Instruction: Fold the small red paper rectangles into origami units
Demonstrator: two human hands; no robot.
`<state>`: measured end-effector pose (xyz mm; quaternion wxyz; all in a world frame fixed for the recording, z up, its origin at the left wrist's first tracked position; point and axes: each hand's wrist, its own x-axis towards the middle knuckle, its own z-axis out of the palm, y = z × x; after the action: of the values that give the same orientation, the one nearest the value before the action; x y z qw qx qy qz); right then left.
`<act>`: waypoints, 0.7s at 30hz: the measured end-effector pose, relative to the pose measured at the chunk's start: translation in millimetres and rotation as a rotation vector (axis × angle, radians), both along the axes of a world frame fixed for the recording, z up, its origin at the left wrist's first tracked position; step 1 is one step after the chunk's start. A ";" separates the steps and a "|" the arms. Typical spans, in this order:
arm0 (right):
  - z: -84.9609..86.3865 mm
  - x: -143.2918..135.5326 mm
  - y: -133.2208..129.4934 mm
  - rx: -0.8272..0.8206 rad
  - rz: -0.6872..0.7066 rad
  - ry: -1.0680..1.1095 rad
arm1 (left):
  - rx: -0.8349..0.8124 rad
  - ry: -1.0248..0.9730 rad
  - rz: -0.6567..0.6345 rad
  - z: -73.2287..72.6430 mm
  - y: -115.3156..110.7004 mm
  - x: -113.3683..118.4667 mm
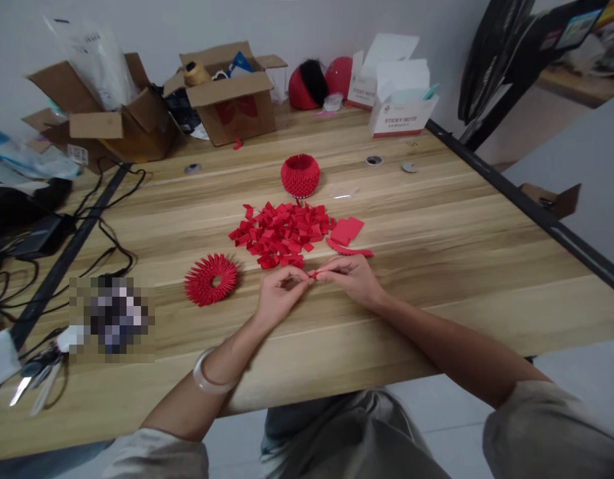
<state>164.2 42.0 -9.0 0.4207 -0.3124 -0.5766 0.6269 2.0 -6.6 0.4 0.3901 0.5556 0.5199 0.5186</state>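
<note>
Both hands meet over the front middle of the table, pinching a small piece of red paper between the fingertips. My left hand is closed on its left end, my right hand on its right; its exact fold is too small to make out. Just beyond them lies a loose pile of folded red paper pieces. Right of the pile are flat red paper slips and a curved red strip of joined pieces. A spiky red paper ring rests left of my left hand.
Behind the pile stands a round red paper bowl. Cardboard boxes and sticky note boxes line the back. Black cables and scissors lie at the left. A black fan stands at the right.
</note>
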 end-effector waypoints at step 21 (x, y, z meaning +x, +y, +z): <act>-16.9 20.0 27.1 0.732 -0.206 -0.843 | 0.024 -0.051 0.104 -5.5 7.0 -2.3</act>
<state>184.2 69.1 -26.0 0.2939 -0.4242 -0.8409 0.1628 -0.3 0.4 -5.0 0.3690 0.5191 0.5315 0.5585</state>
